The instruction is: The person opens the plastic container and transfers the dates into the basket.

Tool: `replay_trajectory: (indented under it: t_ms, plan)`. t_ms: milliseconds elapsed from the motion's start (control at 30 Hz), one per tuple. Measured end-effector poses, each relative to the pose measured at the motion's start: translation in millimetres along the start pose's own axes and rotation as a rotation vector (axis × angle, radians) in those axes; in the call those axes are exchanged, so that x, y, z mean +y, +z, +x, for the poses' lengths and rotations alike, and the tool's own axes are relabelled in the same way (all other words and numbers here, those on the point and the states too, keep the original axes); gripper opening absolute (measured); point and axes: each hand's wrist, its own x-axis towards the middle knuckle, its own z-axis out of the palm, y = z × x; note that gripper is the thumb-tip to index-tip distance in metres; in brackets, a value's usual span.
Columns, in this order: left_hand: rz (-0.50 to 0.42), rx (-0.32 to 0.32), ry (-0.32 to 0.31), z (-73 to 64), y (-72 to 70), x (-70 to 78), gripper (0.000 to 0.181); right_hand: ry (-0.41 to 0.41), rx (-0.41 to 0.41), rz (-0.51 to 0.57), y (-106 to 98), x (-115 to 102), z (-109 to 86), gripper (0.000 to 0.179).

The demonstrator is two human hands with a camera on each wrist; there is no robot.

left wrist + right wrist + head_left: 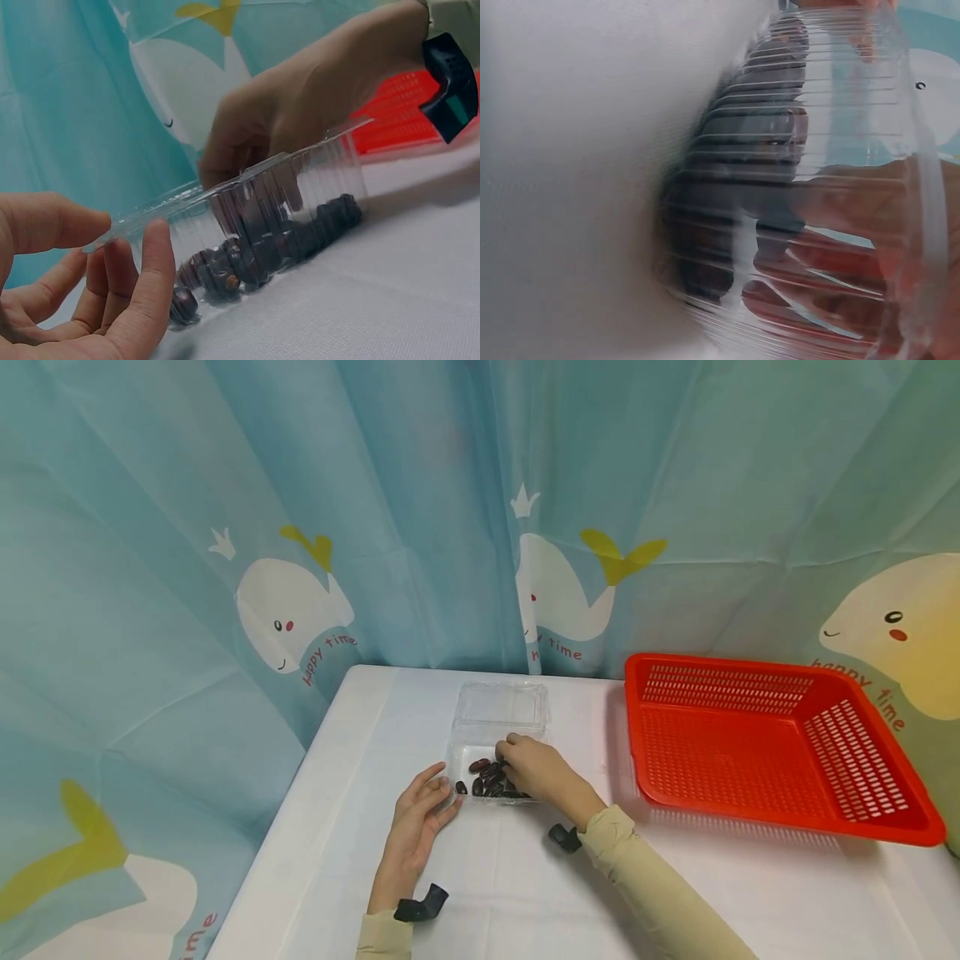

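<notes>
A clear plastic clamshell box lies on the table, its lid folded back away from the person. Several glossy, dark reddish-brown oval fruits are inside, mostly along the near side. At the box's near left corner, the left hand pinches the rim between thumb and fingers. From the right, the right hand reaches over the wall, fingers bent down among the fruits. Through the ribbed wall in the right wrist view, its fingers meet dark fruits; whether they grip one I cannot tell.
To the right of the box stands a large red perforated plastic basket. A white cloth covers the table. Directly behind the table hangs a blue curtain printed with whales. Each wrist carries a black band mount.
</notes>
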Motion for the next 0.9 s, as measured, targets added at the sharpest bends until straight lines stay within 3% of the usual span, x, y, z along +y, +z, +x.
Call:
replay_trajectory:
  t_ms: [300, 433, 633, 900]
  plan:
    - [-0.024, 0.009, -0.022, 0.1, 0.5, 0.8, 0.053, -0.010, 0.017, 0.066, -7.2, 0.2, -0.5, 0.014]
    - [-0.025, 0.012, -0.017, 0.7, 0.5, 0.7, 0.053, 0.005, 0.037, 0.154, -17.4, -0.9, -2.9, 0.012]
    - [-0.025, 0.014, -0.018, 1.1, 0.7, 0.2, 0.052, 0.048, 0.069, 0.456, -33.4, 1.7, -6.2, 0.010]
    - [-0.028, 0.010, -0.014, 0.4, -0.3, -0.4, 0.051, 0.196, 0.098, 0.883, -48.8, 12.0, -13.0, 0.015]
